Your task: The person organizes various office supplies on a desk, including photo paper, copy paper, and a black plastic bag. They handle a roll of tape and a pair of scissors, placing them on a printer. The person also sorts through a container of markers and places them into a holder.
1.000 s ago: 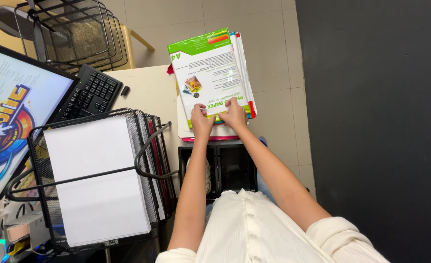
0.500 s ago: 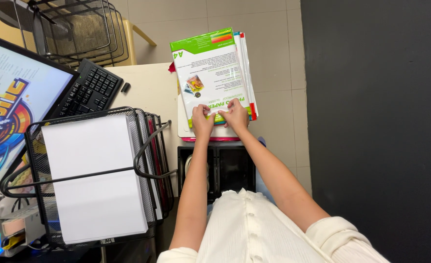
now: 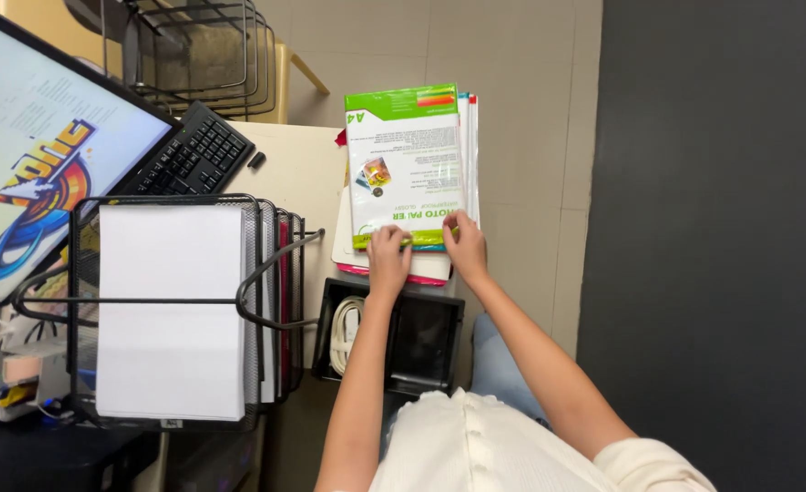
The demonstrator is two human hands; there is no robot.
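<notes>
Hands first: my left hand (image 3: 389, 257) and right hand (image 3: 465, 246) both pinch the near edge of the paper pack (image 3: 405, 164), which lies atop a stack of folders (image 3: 394, 264) on the counter (image 3: 298, 173); a wire tray (image 3: 171, 310) stands left.

Wire desk tray (image 3: 275, 273) at nine o'clock holds a stack of white paper (image 3: 171, 310). Monitor (image 3: 39, 155) at ten o'clock, screen lit. Black keyboard (image 3: 193, 155) just beside it. Black box (image 3: 394, 337) at centre contains a coiled white cable (image 3: 344, 333). Dark wall (image 3: 722, 237) at three o'clock.
</notes>
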